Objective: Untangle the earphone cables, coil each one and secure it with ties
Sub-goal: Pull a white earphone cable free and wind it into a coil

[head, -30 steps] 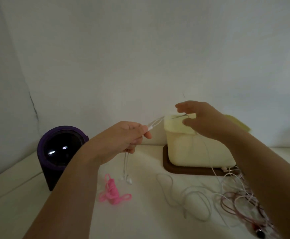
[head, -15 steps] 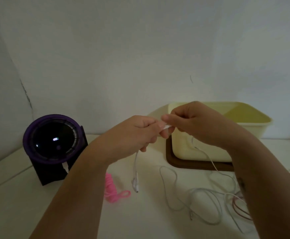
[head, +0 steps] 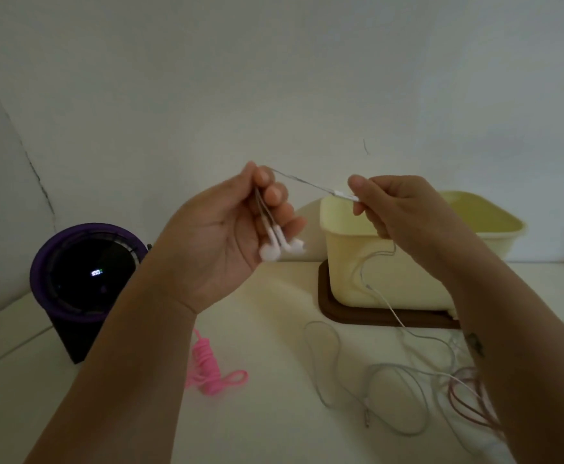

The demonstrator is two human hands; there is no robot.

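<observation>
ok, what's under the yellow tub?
A dark brown board lies under the yellow tub, its rim showing at left and front. Its right end is covered by the right forearm.

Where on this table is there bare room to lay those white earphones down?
Bare table lies between the pink coil and the brown tray. Right of it, loose white cable loops and reddish cables crowd the surface.
</observation>
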